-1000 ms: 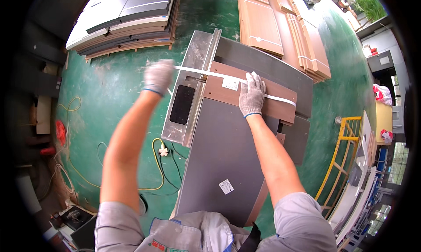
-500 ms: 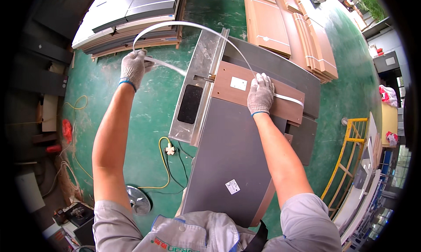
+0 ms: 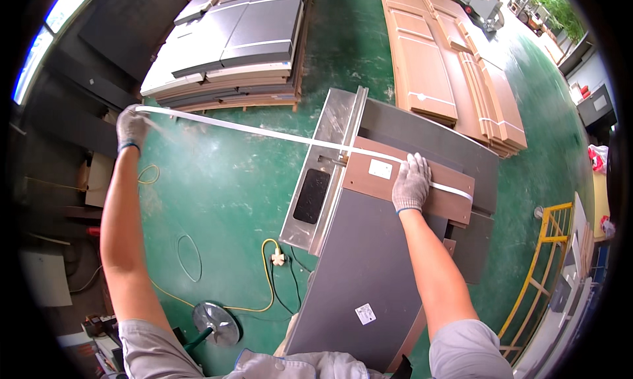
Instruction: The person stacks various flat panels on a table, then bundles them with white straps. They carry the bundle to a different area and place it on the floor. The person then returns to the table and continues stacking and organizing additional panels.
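My left hand (image 3: 133,126), in a knit work glove, is closed around the end of a white packing strap (image 3: 264,131), out to the far left. The strap runs fairly straight across to a brown panel (image 3: 367,183) and over its top to the right end. My right hand (image 3: 412,183), gloved too, lies flat with fingers stretched out on the panel and the strap. Under the brown panel are a large dark grey board (image 3: 359,257) and a metal strapping machine (image 3: 335,131) with a slot at the panel's left end.
Stacked grey panels (image 3: 264,29) stand at the back left and strapped brown panels (image 3: 422,56) at the back right. A yellow cable with a socket block (image 3: 277,257) and a round stool base (image 3: 217,323) are on the green floor. At right stands a yellow rack (image 3: 537,273).
My left hand has moved outward to the left, and the looped strap is now drawn out nearly straight. My right hand stays on the brown panel; the view has shifted.
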### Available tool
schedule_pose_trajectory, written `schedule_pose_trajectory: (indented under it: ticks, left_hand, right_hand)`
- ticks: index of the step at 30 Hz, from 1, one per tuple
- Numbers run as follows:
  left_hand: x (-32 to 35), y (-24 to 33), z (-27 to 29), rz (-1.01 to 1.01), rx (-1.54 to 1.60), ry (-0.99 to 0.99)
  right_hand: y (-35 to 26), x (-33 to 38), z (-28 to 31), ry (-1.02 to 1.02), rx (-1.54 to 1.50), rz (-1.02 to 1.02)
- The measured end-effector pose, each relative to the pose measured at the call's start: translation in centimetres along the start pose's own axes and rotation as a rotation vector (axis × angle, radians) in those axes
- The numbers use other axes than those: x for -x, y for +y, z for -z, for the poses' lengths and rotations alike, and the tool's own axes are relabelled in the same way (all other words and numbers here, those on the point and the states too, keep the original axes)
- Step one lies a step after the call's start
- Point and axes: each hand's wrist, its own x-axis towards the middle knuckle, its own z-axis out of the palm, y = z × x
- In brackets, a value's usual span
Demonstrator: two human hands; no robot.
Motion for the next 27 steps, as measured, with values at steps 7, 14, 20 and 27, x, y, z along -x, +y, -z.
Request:
schedule_pose_trajectory:
  ticks: [7,14,20,27]
  left_hand:
    - [15.8,5.6,-19.0,0.329,0.514,-0.449]
    - [21.3,0.6,-32.8,-0.099,-0.086,-0.312]
    - [21.3,3.7,-30.8,-0.390,-0.331,-0.294]
    - [22.1,4.6,-29.2,-0.386,-0.306,-0.363]
  right_hand:
    - [0.8,0.3,0.2,-0.040,0.076,0.011]
    - [0.6,0.2,0.0,-0.056,0.047,0.012]
    - [0.4,0.2,0.0,-0.043,0.049,0.008]
    - [0.8,0.2,-0.1,-0.032,0.063,0.014]
